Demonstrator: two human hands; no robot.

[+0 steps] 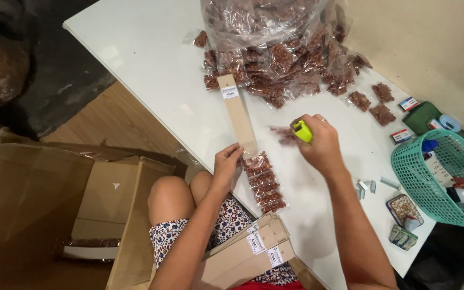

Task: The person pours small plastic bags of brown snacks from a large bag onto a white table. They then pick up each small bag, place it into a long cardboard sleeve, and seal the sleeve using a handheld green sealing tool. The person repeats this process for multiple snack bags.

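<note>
Right hand (320,145) grip clenches stapler (302,131), wrist bent.

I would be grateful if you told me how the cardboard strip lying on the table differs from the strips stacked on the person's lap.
The cardboard strip on the table lies alone and flat, with small packets of brown nuts at its near end under the left hand. The stacked strips on the lap lie fanned and overlapping, with no packets on them. The single strip points away from the person; the stack lies slantwise. Both are tan and long, and each carries a small white label.
</note>
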